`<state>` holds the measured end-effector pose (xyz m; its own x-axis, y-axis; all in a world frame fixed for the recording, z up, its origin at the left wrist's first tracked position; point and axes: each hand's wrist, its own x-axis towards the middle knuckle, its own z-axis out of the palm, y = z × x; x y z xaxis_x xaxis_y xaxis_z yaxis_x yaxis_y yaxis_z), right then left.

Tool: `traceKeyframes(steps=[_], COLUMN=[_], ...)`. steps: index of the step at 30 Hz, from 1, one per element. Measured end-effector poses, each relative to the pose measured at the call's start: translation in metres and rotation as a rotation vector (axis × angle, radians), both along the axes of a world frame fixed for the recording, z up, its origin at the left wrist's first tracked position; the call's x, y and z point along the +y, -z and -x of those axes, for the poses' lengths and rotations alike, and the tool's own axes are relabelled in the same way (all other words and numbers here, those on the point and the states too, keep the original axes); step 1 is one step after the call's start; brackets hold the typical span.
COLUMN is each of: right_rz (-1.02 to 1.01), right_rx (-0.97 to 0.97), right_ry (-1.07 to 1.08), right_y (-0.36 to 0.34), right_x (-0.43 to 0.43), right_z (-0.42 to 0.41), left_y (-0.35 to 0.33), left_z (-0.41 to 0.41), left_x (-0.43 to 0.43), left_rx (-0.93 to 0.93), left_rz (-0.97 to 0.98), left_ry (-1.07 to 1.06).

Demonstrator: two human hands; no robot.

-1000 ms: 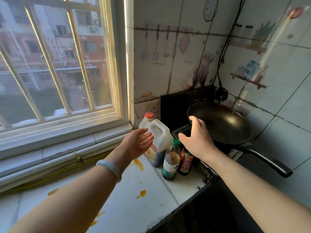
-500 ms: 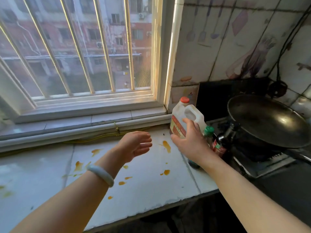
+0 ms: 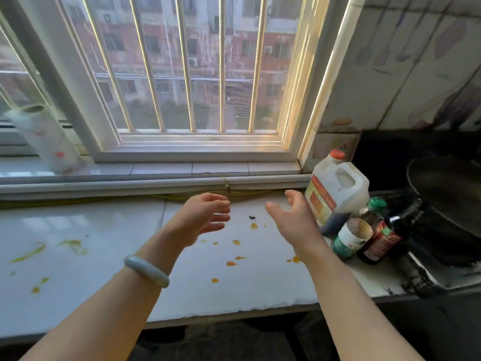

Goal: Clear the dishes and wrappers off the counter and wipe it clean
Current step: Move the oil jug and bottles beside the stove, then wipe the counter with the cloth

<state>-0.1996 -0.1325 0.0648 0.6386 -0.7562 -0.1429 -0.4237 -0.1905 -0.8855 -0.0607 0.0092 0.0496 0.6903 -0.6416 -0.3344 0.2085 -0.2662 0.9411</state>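
Head view: white counter (image 3: 104, 256) spans mid-frame with no dishes or wrappers in sight, so wiping appears to be the current step. Left hand (image 3: 205, 217) and right hand (image 3: 294, 222) hover at centre, fingers loosely spread, holding nothing. Orange spatters (image 3: 231, 263) dot the surface; the next move calls for a cloth.

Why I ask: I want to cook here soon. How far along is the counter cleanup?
Done: no dishes or wrappers show on the counter. In hand: nothing; the left hand and right hand hover open above it. Left: wiping, since orange spots, yellow smears and a dark speck lie on it. A paper roll sits on the sill, untouched.
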Motion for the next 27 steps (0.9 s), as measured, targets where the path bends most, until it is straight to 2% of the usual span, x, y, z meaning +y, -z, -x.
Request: traceKeyframes(steps=[10, 21, 27], right_rz=[-0.119, -0.124, -0.141], right_rx=[-0.052, -0.135, -0.120], right_ry=[-0.009, -0.075, -0.147], right_y=[0.008, -0.004, -0.005], right_x=[0.105, 0.207, 0.246], right_z=[-0.040, -0.092, -0.116], left_y=[0.004, -0.013, -0.011], left_z=[-0.031, -0.069, -0.082], left_x=[0.130, 0.259, 0.314], left_rx=[0.025, 0.011, 0.021], left_rz=[-0.077, -0.091, -0.078], left_ry=[-0.098, -0.229, -0.324])
